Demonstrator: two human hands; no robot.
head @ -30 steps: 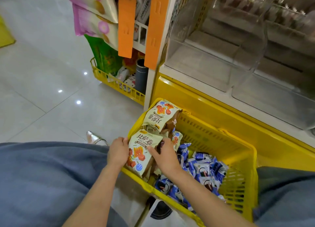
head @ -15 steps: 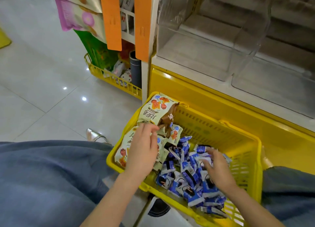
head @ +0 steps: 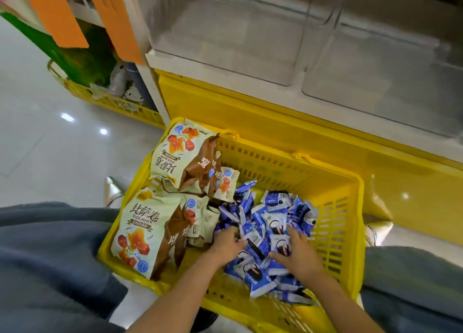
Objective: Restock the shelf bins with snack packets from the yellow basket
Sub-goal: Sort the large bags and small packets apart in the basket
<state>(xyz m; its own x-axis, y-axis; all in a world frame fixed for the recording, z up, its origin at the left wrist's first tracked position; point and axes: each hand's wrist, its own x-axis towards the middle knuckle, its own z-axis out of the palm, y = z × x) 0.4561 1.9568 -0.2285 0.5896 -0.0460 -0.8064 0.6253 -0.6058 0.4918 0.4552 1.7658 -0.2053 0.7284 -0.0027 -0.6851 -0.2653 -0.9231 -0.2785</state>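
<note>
The yellow basket stands on the floor in front of the shelf. A heap of small blue snack packets fills its middle. Two large cream and brown snack bags lie at its left end over a few smaller cream packets. My left hand digs into the left side of the blue heap with curled fingers. My right hand lies on the right side, its fingers bent down around packets. Above, two clear shelf bins show nothing inside.
A yellow shelf base runs under the bins, just behind the basket. Another yellow basket with goods sits on the floor at the left, below orange tags. My knees in grey-blue fabric flank the basket.
My left hand left the cream bags and moved right into the blue packets. My right hand shifted left in the heap. Both hands now close in on the same pile.
</note>
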